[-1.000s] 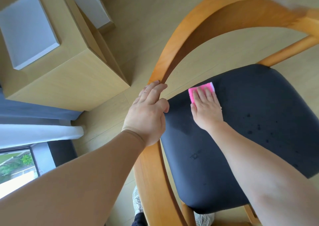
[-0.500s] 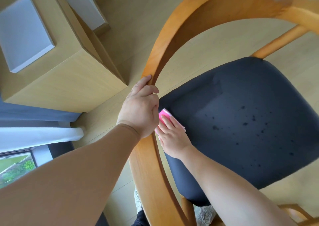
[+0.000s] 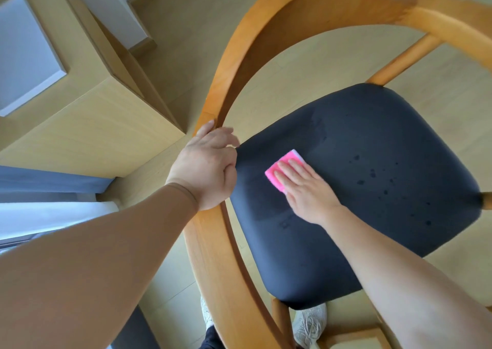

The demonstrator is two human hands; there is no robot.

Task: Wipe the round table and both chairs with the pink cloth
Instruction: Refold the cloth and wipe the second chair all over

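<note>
While the left hand (image 3: 206, 166) grips the chair (image 3: 229, 255), the flat right hand (image 3: 306, 189) presses the pink cloth (image 3: 282, 167).

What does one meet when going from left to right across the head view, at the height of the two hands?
Grey curtain → left hand gripping the wooden chair frame → pink cloth → right hand pressing it flat → dark spots on the black seat.

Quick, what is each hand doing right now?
Left hand: grips the chair's wooden rail.
Right hand: open, flat fingers pressing the pink cloth onto the dark seat.
</note>
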